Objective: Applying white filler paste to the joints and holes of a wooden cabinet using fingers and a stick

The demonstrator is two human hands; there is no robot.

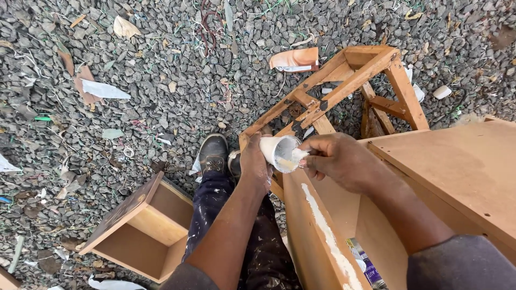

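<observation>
At mid-frame the left hand (pixel 255 161) wraps a small white cup (pixel 280 152), fingers curled round its far side and mostly hidden behind the palm. The right hand (pixel 337 161) has its fingertips pinched at the cup's rim — whatever they grip is too small to make out. Just below, a white glue streak (pixel 327 231) runs along the edge of a wooden panel (pixel 306 236), cut off at the bottom of the frame. A wooden frame (pixel 349 80) lies on gravel (pixel 161 80) in the upper right; an open wooden box (pixel 145 231) sits lower left, beside a black boot (pixel 214 153).
</observation>
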